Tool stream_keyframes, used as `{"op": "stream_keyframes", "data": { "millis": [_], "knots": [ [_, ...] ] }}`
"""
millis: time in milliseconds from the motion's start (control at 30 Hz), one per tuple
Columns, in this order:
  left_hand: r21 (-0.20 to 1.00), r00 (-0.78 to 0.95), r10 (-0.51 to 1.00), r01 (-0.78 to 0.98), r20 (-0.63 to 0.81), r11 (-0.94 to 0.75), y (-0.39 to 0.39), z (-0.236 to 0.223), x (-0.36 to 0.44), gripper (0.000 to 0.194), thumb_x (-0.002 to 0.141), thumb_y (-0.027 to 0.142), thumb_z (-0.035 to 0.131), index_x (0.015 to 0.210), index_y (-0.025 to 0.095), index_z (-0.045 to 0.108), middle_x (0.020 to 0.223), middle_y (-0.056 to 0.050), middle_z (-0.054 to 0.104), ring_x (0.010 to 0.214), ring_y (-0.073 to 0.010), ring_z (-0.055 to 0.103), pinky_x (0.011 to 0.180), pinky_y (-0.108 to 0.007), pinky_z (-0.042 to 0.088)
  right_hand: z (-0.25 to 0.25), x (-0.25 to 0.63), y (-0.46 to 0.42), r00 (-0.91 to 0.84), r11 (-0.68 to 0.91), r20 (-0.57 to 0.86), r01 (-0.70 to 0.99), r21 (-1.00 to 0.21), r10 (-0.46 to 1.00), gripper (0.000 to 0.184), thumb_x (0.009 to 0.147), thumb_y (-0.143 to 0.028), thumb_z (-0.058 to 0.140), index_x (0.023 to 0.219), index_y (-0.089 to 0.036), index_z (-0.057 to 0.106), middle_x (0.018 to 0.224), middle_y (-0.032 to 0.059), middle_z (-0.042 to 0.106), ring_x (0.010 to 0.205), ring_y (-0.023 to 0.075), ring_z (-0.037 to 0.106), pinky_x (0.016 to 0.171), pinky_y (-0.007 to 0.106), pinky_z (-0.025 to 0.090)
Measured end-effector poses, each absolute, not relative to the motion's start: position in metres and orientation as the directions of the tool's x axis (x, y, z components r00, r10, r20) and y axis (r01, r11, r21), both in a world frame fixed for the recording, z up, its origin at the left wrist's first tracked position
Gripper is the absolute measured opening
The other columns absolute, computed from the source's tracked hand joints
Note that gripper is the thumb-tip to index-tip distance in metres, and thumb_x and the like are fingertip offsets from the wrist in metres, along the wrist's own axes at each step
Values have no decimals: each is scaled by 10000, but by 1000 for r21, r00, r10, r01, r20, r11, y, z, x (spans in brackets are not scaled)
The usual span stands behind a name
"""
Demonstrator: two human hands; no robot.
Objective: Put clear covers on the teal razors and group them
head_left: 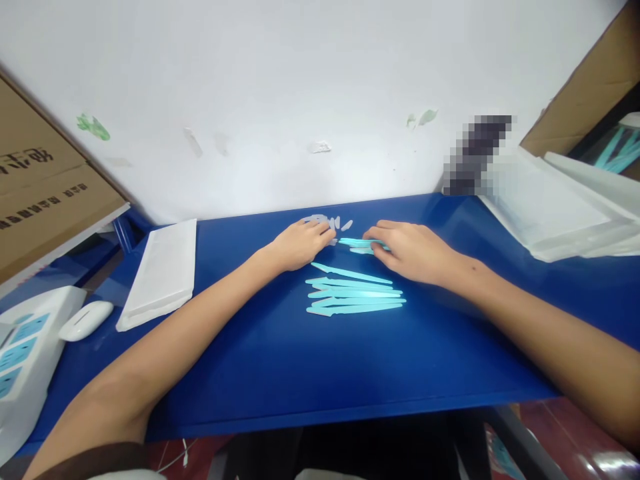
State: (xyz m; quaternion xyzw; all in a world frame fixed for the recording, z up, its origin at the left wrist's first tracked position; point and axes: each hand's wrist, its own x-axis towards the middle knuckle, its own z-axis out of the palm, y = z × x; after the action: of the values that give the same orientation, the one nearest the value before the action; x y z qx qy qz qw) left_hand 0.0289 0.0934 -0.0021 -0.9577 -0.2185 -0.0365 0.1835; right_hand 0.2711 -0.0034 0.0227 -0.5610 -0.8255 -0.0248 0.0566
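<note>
Slim turquoise sticks with narrow blade-like heads, which look like eyebrow razors, lie in a loose row on the blue table, heads to the left. Just behind them, my right hand has its fingers curled around the right end of a small bunch of the same razors. Small translucent pieces, like blade caps, are scattered near the wall. My left hand rests over some of these, fingers bent and drawn together close to the razor heads. What its fingertips hold is hidden.
White packets lie at left and right. A white mouse-shaped case sits beside a white power strip. Cardboard boxes stand at far left and far right. A white wall closes the back.
</note>
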Motion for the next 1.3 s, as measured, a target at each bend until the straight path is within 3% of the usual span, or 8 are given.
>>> {"op": "stream_keyframes", "data": {
  "millis": [167, 300, 600, 767, 1100, 1300],
  "knots": [
    [18, 878, 393, 404, 273, -915, 105, -5, 18, 301, 1036, 233, 431, 1124, 166, 711, 1058, -105, 686, 1012, -229, 649, 871, -331, 497, 24, 273, -3, -373, 379, 131, 925, -25, 919, 347, 1015, -286, 358, 1180, -202, 650, 1110, 84, 679, 917, 226, 653, 665, 308, 400],
    [116, 859, 425, 409, 285, -905, 109, -4, 14, 271, 1010, 252, 500, 1093, 185, 749, 1036, -92, 713, 982, -237, 667, 857, -348, 508, 24, 274, -3, -370, 377, 136, 926, -27, 919, 343, 1012, -285, 362, 1180, -202, 650, 1108, 79, 681, 919, 230, 652, 663, 317, 398],
    [17, 859, 463, 471, 220, -882, 109, -4, 21, 342, 1033, 283, 435, 1124, 167, 743, 1033, -105, 682, 983, -250, 661, 844, -345, 499, 25, 274, -4, -370, 376, 140, 926, -17, 918, 337, 1013, -286, 363, 1182, -208, 644, 1132, 79, 677, 935, 238, 660, 662, 324, 379],
    [-5, 852, 465, 481, 240, -877, 110, -6, 24, 340, 1040, 305, 422, 1093, 168, 729, 1023, -101, 672, 984, -246, 649, 852, -342, 494, 25, 272, -3, -358, 351, 153, 934, 67, 921, 341, 1017, -280, 363, 1205, -203, 637, 1100, 90, 668, 857, 227, 659, 606, 317, 325],
    [-249, 890, 413, 452, 194, -856, 108, -3, 29, 279, 1054, 274, 407, 1066, 149, 657, 1038, -103, 660, 927, -237, 632, 789, -326, 466, 22, 269, 3, -378, 357, 116, 920, 163, 919, 369, 1023, -274, 340, 1173, -205, 670, 1037, 98, 643, 765, 204, 635, 549, 315, 235],
    [-219, 893, 394, 437, 217, -872, 109, -5, 28, 281, 1056, 270, 399, 1078, 151, 653, 1037, -100, 659, 943, -233, 627, 808, -322, 464, 23, 264, 5, -394, 368, 112, 909, 195, 912, 382, 1025, -286, 336, 1165, -210, 683, 1036, 100, 638, 752, 189, 626, 531, 310, 206]
  ]
}}
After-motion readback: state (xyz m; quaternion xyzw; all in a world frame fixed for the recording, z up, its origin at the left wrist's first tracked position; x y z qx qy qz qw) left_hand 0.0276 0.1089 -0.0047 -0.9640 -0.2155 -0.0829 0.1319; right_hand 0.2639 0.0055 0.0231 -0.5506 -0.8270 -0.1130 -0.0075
